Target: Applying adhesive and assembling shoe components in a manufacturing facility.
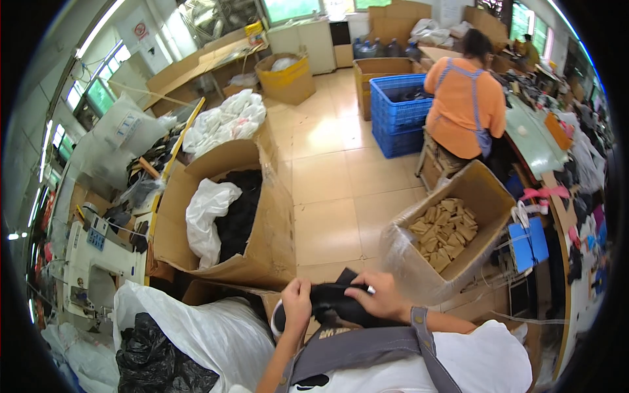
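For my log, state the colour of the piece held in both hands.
The piece is black, seen best in the head view.

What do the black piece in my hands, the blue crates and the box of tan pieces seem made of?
The black piece: perhaps cloth or imitation leather, soft-looking with faint sheen; too dark to tell. The blue crates: probably moulded plastic, smooth with gridded sides. The box: likely matte cardboard, from brown, flat walls.

Cloth-like black piece, matt cardboard box, plastic crate, glossy floor tiles
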{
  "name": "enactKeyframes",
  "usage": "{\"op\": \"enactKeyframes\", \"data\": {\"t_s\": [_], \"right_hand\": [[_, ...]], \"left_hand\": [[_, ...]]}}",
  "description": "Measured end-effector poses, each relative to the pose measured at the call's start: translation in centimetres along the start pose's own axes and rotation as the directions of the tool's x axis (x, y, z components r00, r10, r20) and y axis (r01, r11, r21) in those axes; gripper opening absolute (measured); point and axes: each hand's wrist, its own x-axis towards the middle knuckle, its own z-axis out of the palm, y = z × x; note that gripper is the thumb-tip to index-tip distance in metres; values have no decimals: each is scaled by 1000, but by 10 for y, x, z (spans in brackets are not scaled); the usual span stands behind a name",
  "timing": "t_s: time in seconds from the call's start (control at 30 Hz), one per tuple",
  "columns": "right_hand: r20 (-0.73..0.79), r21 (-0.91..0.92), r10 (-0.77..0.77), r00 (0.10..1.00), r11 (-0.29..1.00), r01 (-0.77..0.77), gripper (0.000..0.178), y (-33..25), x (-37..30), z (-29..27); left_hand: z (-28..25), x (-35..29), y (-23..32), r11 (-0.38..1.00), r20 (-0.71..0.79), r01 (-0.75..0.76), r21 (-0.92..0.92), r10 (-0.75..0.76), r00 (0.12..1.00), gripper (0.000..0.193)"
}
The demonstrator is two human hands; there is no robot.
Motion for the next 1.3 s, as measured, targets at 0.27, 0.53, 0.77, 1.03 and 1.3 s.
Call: {"op": "enactKeyframes", "data": {"t_s": [0.27, 0.53, 0.77, 1.03, 1.3], "right_hand": [[101, 37, -50, 994, 998, 47, 14, 68, 179, -17], [78, -76, -15, 997, 997, 21, 15, 169, 337, -7], [-92, -141, -15, 996, 990, 2, 16, 233, 496, -38], [-233, -169, 36, 972, 983, -77, 15, 328, 653, -68], [45, -131, -48, 998, 990, 53, 17, 441, 858, -117]], "left_hand": [[46, 177, 43, 978, -176, -167, 124, 187, 966, 26], [21, 415, 46, 955, -110, 93, -282, -129, 986, 37], [-139, 691, 282, 804, -609, -418, 424, 594, 526, 49], [-41, 940, 320, 671, -107, -483, 562, 639, 762, 24], [170, 1010, 150, 398, 568, -582, 709, 168, 806, 44]]}}
